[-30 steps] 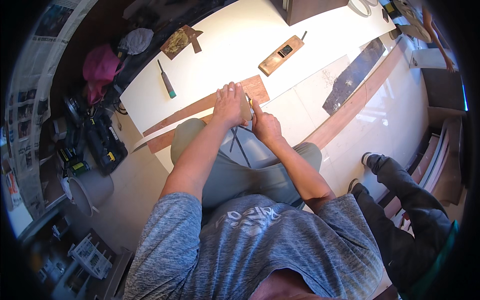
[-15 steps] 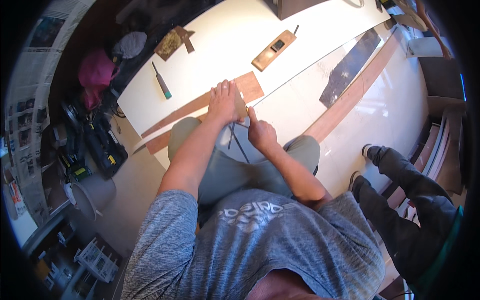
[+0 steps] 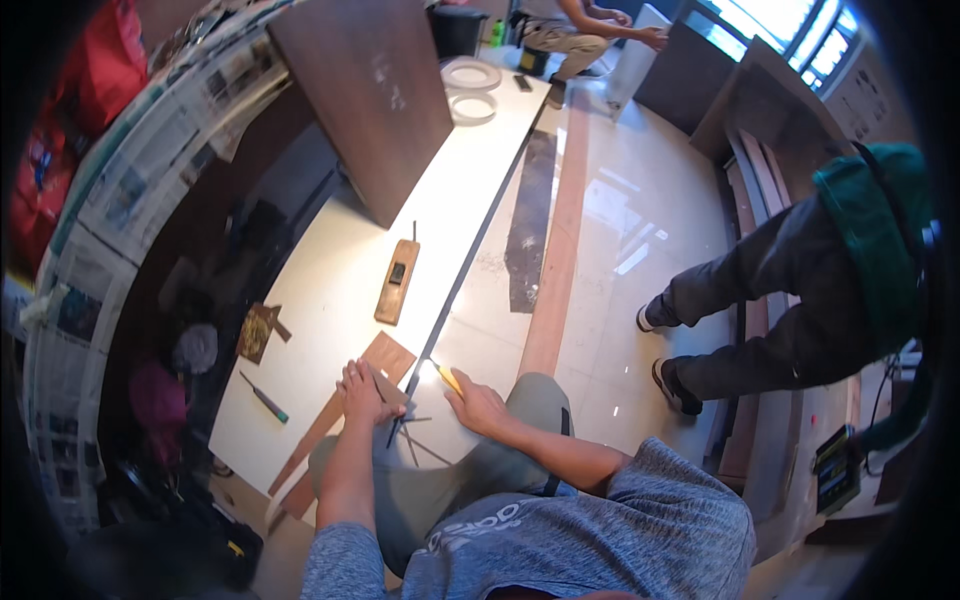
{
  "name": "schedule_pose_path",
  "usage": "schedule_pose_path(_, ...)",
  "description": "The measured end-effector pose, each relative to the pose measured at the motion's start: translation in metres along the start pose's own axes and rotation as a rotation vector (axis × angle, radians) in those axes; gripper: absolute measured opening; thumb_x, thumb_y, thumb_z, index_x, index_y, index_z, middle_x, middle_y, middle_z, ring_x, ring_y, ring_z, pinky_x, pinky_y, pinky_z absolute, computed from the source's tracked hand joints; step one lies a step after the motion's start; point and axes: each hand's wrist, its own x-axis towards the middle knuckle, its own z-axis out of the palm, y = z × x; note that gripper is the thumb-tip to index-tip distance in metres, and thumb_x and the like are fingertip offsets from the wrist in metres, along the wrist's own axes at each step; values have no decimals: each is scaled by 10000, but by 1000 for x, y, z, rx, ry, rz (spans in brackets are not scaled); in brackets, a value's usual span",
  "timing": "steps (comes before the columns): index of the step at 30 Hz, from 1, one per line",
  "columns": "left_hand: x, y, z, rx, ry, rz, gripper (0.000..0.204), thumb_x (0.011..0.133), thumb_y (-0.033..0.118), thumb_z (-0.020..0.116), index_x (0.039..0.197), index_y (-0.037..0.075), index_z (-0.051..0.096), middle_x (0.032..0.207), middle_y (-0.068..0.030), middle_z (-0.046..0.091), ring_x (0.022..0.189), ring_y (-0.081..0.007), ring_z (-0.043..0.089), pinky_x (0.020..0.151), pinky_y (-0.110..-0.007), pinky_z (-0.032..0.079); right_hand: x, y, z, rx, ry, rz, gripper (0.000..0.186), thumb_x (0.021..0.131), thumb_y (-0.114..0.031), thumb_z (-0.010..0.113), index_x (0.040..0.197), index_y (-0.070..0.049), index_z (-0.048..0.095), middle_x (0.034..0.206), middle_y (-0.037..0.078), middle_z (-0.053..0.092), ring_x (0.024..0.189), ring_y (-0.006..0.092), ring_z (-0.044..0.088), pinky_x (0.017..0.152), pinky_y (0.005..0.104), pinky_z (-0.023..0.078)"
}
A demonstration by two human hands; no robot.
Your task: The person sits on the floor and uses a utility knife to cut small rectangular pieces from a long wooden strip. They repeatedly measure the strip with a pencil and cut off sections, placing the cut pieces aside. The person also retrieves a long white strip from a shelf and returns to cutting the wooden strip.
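My left hand (image 3: 360,392) is closed over a small brown wood piece (image 3: 388,384), pressing it down at the table's near edge. Under it runs a long, thin reddish-brown board (image 3: 392,352) that tapers toward me. My right hand (image 3: 482,410), just right of the edge, grips a yellow-handled cutter (image 3: 450,379), its bright tip apart from the wood. Several thin dark strips (image 3: 412,440) lie near my lap below the left hand. Up the white table (image 3: 330,290) rests a wooden hand plane (image 3: 398,282); at left lies a green-handled chisel (image 3: 264,398).
A dark brown panel (image 3: 365,100) stands on the table, with white rolls (image 3: 471,108) beyond it. On the floor lie a long reddish plank (image 3: 562,220) and a dark strip (image 3: 530,225). One person (image 3: 780,280) stands at right; another (image 3: 575,35) sits far back.
My right hand has drawn back from the wood piece to the right, and the yellow cutter now shows. My left hand stays on the wood. The view has swung up and right.
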Motion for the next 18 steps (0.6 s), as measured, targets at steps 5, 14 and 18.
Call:
schedule_pose_path(5, -4, 0, 2, 74, -22, -50, 1630, 491, 686, 981, 1686, 23, 92, 1763, -214, 120, 1638, -368, 118, 1328, -556, 130, -44, 34, -4, 202, 54, 30, 460, 1010, -335, 672, 1397, -124, 544, 1018, 257, 733, 974, 486, 704, 846, 552, 556)
schedule_pose_path(14, -1, -4, 6, 21, 34, -1, 1580, 513, 612, 997, 1690, 34, 116, 1758, -241, 127, 1632, -412, 120, 1308, -588, 168, 18, 47, 42, 419, 5, 35, 321, 988, -344, 704, 1054, -30, 700, 862, 221, 734, 842, 371, 741, 766, 457, 563)
schedule_pose_path(18, -3, 0, -1, 55, -42, -55, 1589, 530, 622, 985, 1695, 29, 83, 1759, -228, 124, 1637, -392, 115, 1310, -581, 174, 87, 6, 74, 350, 39, 20, 341, 981, -326, 690, 1125, -17, 691, 936, 254, 738, 917, 456, 717, 802, 500, 555)
